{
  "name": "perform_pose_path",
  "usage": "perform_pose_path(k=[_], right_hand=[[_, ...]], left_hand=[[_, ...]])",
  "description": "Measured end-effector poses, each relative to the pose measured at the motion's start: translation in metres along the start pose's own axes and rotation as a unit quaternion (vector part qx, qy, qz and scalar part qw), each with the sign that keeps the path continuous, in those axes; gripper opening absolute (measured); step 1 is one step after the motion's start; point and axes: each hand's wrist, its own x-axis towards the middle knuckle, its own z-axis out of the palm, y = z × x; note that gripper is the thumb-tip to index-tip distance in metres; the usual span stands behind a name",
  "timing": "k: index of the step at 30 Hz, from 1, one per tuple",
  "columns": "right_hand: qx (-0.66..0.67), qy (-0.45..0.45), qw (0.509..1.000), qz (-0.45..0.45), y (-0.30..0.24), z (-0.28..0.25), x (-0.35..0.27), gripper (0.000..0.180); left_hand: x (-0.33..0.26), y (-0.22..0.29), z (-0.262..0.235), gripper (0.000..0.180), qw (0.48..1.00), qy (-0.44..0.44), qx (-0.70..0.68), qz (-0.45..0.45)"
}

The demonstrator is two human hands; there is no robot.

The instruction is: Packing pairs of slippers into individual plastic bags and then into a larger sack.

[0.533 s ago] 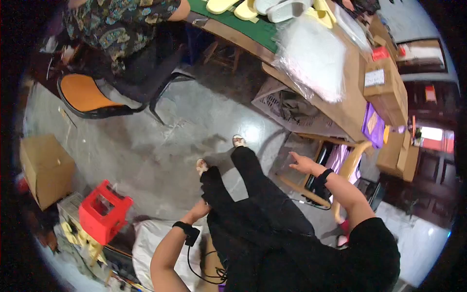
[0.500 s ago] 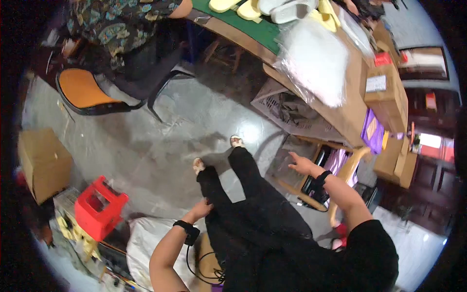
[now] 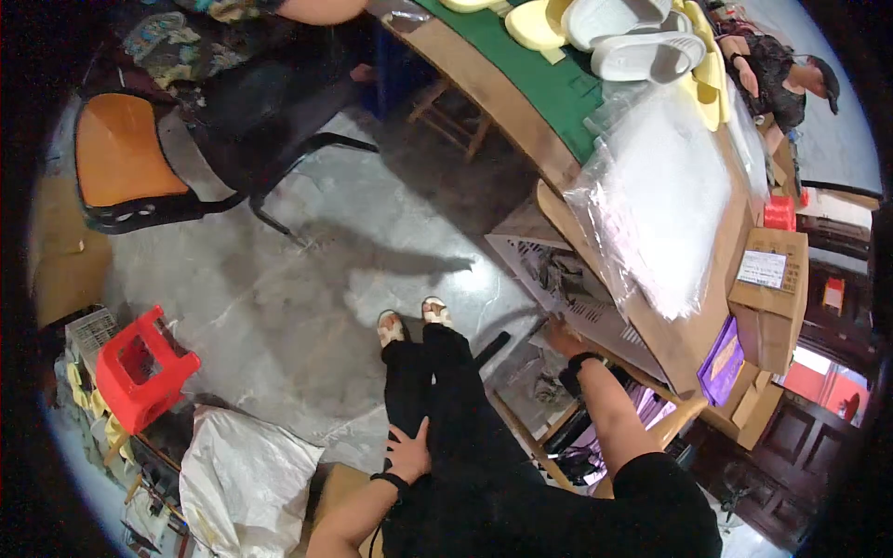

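Left hand (image 3: pixel 409 453) flat on thigh, fingers spread, empty; right hand (image 3: pixel 561 338) reaching under table (image 3: pixel 502 102), grip indiscernible. Two white slippers (image 3: pixel 621 35).

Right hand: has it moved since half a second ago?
Yes. The right hand has gone forward from open air near the wooden stool, up to the white perforated crate under the table edge.

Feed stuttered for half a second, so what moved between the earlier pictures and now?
The right hand has moved forward to the white slotted crate under the wooden table; whether it grips it cannot be told. The left hand now lies flat on the black trouser thigh. The red stool, orange chair and white sack stayed put.
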Motion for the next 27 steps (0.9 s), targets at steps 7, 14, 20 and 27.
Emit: perform_pose_path(k=[7, 14, 20, 27], right_hand=[[0.209, 0.150, 0.961, 0.101, -0.018, -0.095, 0.091, 0.043], [0.090, 0.168, 0.965, 0.180, 0.012, -0.131, 0.133, 0.026], [0.162, 0.212, 0.916, 0.299, 0.048, -0.035, 0.128, 0.030], [0.225, -0.230, 0.941, 0.105, -0.142, -0.076, 0.108, 0.070]], left_hand=[[0.147, -0.063, 0.147, 0.088, 0.853, 0.271, 0.431, -0.113], [0.225, -0.101, 0.122, 0.087, 0.953, 0.168, 0.229, -0.105], [0.288, -0.061, 0.037, 0.086, 0.991, 0.124, 0.052, -0.006], [0.251, -0.044, -0.030, 0.085, 0.989, 0.036, -0.115, 0.091]])
